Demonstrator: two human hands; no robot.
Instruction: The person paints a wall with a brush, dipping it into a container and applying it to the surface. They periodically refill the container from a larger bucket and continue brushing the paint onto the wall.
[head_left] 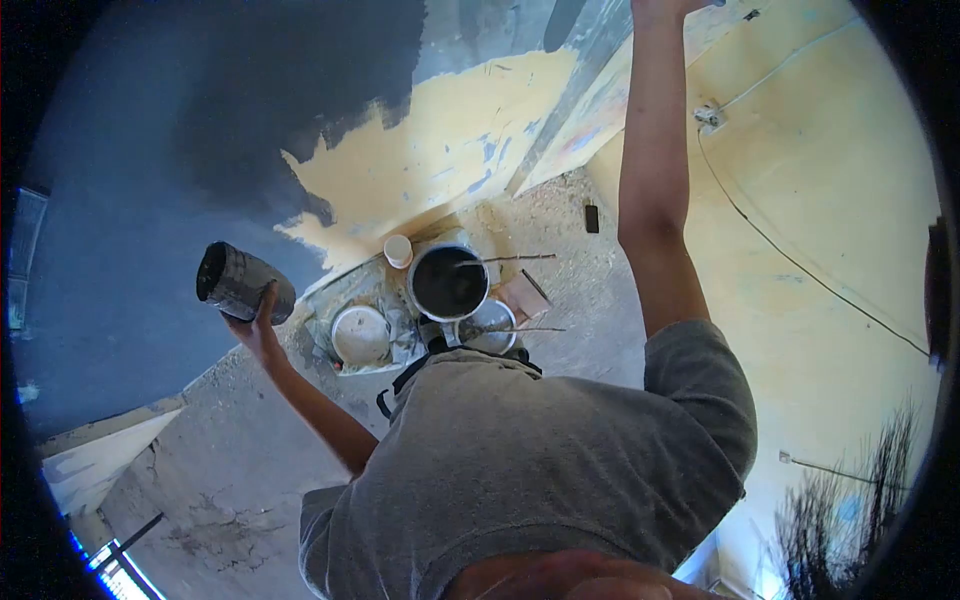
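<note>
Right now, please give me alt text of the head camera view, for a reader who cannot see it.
A person's left hand holds a dark-smeared can; the outstretched right arm leaves the top edge. Ahead is a partly dark-painted wall, with a bucket of dark liquid below.

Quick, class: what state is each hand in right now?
Left hand: holding a dark, paint-smeared container.
Right hand: mostly cut off at the picture's top edge; its grip cannot be told.
</note>
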